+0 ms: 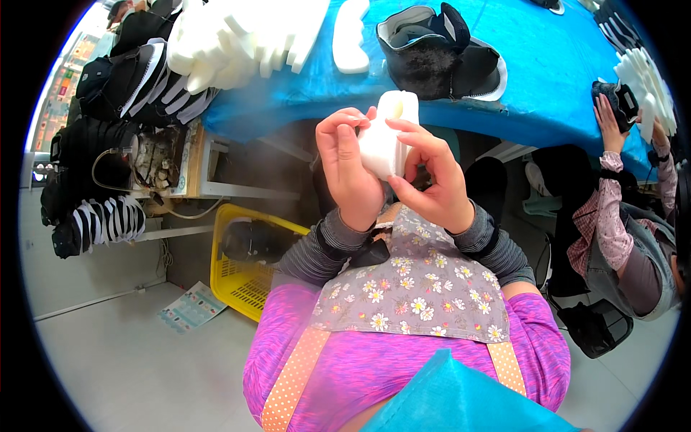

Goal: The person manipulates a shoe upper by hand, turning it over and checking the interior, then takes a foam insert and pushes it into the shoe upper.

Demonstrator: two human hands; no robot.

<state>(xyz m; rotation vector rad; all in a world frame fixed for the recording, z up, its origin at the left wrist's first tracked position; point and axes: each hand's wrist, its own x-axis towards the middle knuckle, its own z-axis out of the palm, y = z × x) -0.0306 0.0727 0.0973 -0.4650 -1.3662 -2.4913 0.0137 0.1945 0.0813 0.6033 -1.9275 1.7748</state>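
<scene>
A white foam piece [381, 147], folded or curved with a hollow near its top, is held up in front of the blue table's near edge. My left hand [350, 169] grips its left side, with the fingers curled towards it. On the other side my right hand [437, 169] pinches the piece between thumb and fingers. Just beyond, on the table, stands a black shoe upper [432, 65] with a dark furry patch and a white lower edge. A flat, wavy white foam piece [351, 39] lies to the left of that upper.
A heap of white foam pieces [237, 36] covers the far left of the blue table [533, 65]. Black uppers [119, 83] are stacked beside it. A yellow basket [234, 277] stands on the floor, lower left. At right a co-worker's hand [610, 122] touches a black upper.
</scene>
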